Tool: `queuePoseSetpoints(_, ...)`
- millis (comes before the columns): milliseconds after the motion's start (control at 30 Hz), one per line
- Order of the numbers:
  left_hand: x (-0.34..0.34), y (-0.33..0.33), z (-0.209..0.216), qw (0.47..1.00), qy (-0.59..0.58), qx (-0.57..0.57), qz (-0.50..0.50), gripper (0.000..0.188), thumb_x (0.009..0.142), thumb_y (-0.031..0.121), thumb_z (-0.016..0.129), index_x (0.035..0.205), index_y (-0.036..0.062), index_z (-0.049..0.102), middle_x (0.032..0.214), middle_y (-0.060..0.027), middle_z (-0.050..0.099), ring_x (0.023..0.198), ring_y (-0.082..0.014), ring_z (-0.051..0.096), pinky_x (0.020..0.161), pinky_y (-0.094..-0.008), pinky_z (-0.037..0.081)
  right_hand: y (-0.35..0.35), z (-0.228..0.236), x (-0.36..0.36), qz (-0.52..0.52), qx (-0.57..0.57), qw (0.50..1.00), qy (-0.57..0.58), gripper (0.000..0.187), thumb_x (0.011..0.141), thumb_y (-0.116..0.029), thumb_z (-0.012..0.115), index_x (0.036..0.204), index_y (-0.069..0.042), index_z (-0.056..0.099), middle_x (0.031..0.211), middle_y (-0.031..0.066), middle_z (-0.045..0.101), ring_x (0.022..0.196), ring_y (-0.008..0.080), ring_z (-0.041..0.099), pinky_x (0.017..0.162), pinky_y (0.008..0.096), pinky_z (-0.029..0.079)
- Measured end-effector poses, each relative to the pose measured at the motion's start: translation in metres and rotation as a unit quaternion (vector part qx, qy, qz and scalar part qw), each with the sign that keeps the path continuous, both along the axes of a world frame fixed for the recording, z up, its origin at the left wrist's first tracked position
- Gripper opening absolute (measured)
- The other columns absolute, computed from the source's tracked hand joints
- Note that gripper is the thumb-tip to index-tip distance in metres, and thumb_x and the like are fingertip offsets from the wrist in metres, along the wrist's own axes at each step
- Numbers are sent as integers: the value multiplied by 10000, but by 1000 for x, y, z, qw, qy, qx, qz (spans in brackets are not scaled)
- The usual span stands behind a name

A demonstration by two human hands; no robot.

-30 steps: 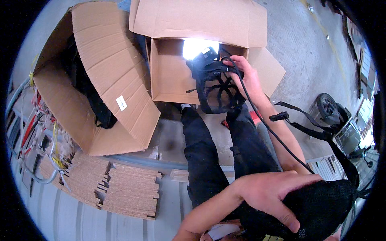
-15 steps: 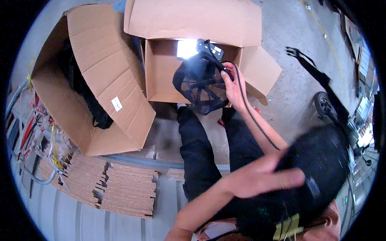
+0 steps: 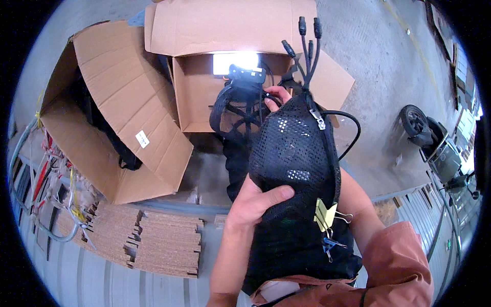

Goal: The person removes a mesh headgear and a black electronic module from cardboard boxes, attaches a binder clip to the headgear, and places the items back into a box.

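- While the left hand (image 3: pixel 263 199) is clamped on the black mesh bag (image 3: pixel 291 153), keep that thumb flat so nothing slips.
- Right hand (image 3: pixel 277 97), partly hidden, pinches the strappy black headgear (image 3: pixel 240 94) over the open carton's (image 3: pixel 197 127) near edge; don't yank it.
- Watch those upright cable plugs (image 3: pixel 317 28), imo they'd snag the straps easily.

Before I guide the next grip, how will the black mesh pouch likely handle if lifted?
The black mesh pouch would probably flex at the surface, since its skin is mesh, but its rounded shape suggests it may not fold flat. The dark cable plugs would likely sway, being free-ended above it. The wire-handled yellow binder clip might snag, as it sticks out.
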State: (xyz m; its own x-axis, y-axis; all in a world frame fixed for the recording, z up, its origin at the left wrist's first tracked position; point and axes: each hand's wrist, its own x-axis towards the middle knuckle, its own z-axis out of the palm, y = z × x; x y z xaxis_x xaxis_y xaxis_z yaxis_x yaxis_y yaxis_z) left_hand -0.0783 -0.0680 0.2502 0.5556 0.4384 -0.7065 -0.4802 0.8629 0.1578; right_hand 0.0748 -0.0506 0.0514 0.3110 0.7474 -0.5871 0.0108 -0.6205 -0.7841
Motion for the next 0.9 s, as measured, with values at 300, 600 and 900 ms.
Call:
queuePoseSetpoints(300,7,-61,-24,967,-157,-199,23,855,790,274,787,1471,-34,371,1424,-125,516,1324,-258,476,1113,-392,377,7,13,-1,-15,-50,999,16,249,924,-15,617,1171,-14,591,1124,89,651,1050,160,620,951,302,478)
queuePoseSetpoints(600,3,12,30,980,-116,27,-158,835,626,294,926,1278,-42,527,1303,-118,593,1177,-204,570,987,-351,469,10,42,21,164,97,977,-93,292,889,66,574,1165,-29,585,1285,109,640,1131,218,622,986,321,462)
queuePoseSetpoints(900,62,60,72,910,-199,358,-56,564,701,330,790,1109,-7,598,711,-132,637,656,-303,658,595,-358,487,21,58,31,248,24,960,-126,256,910,1,566,1163,-33,577,1085,201,649,1062,388,627,909,406,492)
